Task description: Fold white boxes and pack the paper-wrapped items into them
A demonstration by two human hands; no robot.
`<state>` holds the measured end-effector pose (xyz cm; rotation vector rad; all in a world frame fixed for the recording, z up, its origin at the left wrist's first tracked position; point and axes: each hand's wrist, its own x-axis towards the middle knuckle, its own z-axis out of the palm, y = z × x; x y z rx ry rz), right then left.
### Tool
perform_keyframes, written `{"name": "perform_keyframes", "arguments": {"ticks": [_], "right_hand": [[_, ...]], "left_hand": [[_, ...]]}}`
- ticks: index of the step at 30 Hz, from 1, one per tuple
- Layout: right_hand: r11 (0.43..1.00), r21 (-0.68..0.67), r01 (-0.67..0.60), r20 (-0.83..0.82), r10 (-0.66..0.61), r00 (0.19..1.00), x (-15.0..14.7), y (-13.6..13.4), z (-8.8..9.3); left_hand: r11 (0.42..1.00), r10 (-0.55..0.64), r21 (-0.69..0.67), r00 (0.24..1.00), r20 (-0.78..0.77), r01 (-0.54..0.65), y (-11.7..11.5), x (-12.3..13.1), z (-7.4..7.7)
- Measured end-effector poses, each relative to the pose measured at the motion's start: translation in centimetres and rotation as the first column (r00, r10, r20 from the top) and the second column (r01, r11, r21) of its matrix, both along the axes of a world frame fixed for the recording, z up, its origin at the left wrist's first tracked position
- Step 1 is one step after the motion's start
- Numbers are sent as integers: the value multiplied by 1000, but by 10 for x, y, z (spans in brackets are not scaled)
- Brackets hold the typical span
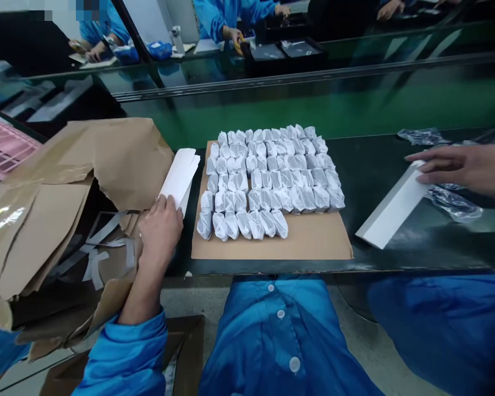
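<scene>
**A:** Why does the left hand (160,231) sit at the left edge of the cardboard sheet (313,236)?

**B:** It holds a folded white card (177,179) tilted up, with the fingers pressed together around its lower end. The thumb is hidden, so the exact pinch can't be told. Held there, the card seems kept close to the sheet without pressing on its load.

**A:** And the right hand (466,170)?

**B:** It's off to the right of the sheet, fingers lightly spread over the end of a white board (396,206), apparently steadying it on the dark bench (379,165). Crumpled dark plastic bags (454,201) lie just beyond.

**A:** What's on the sheet?

**B:** Small white-wrapped parcels (268,181) in tight rows, probably packed close so they prop each other up. The wrapping looks thin and creased. A torn brown carton (124,159) lies left of the sheet.
</scene>
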<state>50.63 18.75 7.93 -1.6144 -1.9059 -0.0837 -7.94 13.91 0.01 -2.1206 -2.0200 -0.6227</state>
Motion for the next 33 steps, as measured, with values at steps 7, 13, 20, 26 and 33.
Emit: {"name": "perform_keyframes", "arguments": {"ticks": [7,13,20,26,33], "right_hand": [[982,-55,-179,-87,174,981,-149,-68,-25],[759,-173,-627,-832,228,506,-294,-115,-52],[384,-423,-821,-731,391,559,-232,-92,-47],[701,-482,-525,7,602,798,-224,-128,-41],[814,-126,-567,454,556,696,-217,-148,-60]], "left_hand": [[982,71,173,996,53,-79,-17,0,-11],[895,-173,427,982,71,126,-77,89,-19],[947,-323,228,665,674,228,-119,123,16],[933,32,-247,622,782,263,-89,116,9],[651,107,-455,520,847,607,-84,113,4]]}}
